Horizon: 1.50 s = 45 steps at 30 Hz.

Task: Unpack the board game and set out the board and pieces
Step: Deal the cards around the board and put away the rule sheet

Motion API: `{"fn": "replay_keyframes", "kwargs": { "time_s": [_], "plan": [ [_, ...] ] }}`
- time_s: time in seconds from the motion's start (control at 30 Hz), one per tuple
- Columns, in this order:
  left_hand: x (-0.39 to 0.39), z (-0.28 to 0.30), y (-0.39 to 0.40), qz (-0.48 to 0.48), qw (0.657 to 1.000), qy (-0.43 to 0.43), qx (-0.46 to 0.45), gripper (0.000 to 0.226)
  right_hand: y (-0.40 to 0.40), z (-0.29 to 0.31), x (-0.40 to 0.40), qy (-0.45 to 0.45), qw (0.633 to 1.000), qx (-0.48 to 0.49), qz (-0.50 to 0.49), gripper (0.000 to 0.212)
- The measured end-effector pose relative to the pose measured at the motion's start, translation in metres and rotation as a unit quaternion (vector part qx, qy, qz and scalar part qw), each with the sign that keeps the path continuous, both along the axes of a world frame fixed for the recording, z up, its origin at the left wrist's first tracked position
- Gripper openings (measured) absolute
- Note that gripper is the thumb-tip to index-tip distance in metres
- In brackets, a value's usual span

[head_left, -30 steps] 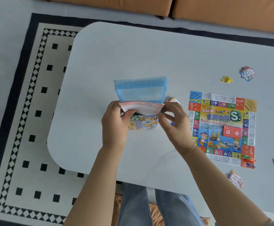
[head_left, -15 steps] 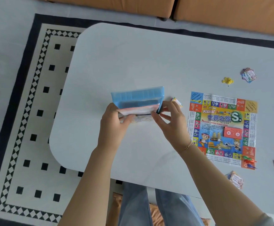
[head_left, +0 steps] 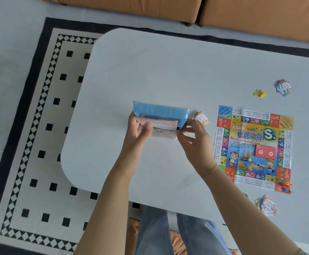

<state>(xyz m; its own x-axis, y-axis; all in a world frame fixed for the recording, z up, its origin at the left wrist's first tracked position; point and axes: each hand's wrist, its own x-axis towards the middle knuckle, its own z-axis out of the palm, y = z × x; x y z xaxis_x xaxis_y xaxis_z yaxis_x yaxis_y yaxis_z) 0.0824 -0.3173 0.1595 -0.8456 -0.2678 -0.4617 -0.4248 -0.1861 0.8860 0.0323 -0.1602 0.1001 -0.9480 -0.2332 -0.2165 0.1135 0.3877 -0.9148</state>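
Both hands hold the small colourful cardboard game box (head_left: 163,133) with its light blue plastic tray (head_left: 161,112), near the middle of the pale grey surface (head_left: 150,70). The left hand (head_left: 138,132) curls its fingers round the left end. The right hand (head_left: 194,138) pinches the right end. The box has tipped lower than before. The square paper game board (head_left: 253,148) lies flat at 3 o'clock.

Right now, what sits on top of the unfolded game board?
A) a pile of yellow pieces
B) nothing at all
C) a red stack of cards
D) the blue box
C: a red stack of cards lies on the game board, right of its picture centre; the yellow pieces lie on the table beyond it.
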Motion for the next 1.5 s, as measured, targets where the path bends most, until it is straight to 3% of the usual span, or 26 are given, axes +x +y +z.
{"fn": "replay_keyframes", "kwargs": {
  "time_s": [0.17, 0.37, 0.67, 0.8, 0.97, 1.03, 1.17, 1.27, 1.4, 1.5],
  "plan": [
    [-0.016, 0.018, -0.001, 0.053, 0.996, -0.02, 0.074, 0.046, 0.0, -0.002, 0.003, 0.011, 0.999, 0.026, 0.018, 0.024],
    [-0.027, 0.008, 0.006, 0.059, 0.997, -0.046, 0.009, 0.027, -0.002, 0.001, 0.005, -0.015, 1.0, -0.003, -0.012, 0.021],
    [-0.014, -0.035, 0.003, 0.131, 0.983, -0.055, -0.112, 0.045, -0.003, 0.002, 0.005, -0.051, 0.997, -0.04, -0.033, 0.034],
    [-0.01, -0.051, 0.006, 0.149, 0.975, -0.081, -0.143, 0.035, -0.004, 0.0, 0.005, -0.055, 0.997, -0.051, -0.016, 0.03],
    [-0.01, -0.051, 0.005, 0.147, 0.976, -0.081, -0.141, 0.031, 0.002, -0.003, 0.001, -0.151, 0.981, -0.121, -0.023, 0.029],
    [-0.011, -0.049, 0.0, 0.12, 0.982, -0.085, -0.122, 0.03, 0.002, -0.004, -0.002, -0.176, 0.972, -0.151, -0.046, 0.027],
    [-0.01, -0.046, -0.015, 0.133, 0.988, -0.058, 0.044, 0.033, -0.004, -0.004, -0.006, -0.179, 0.971, -0.145, -0.057, 0.02],
    [-0.007, -0.05, -0.023, 0.118, 0.989, -0.043, 0.073, 0.032, -0.012, -0.008, -0.01, -0.19, 0.971, -0.13, -0.058, 0.018],
    [-0.011, -0.055, -0.033, 0.121, 0.973, -0.021, 0.193, 0.036, -0.018, -0.011, -0.019, -0.191, 0.968, -0.138, -0.088, 0.017],
    [-0.016, -0.06, -0.035, 0.116, 0.98, -0.043, 0.159, 0.03, -0.021, -0.01, -0.02, -0.166, 0.972, -0.145, -0.083, 0.021]
  ]
}}
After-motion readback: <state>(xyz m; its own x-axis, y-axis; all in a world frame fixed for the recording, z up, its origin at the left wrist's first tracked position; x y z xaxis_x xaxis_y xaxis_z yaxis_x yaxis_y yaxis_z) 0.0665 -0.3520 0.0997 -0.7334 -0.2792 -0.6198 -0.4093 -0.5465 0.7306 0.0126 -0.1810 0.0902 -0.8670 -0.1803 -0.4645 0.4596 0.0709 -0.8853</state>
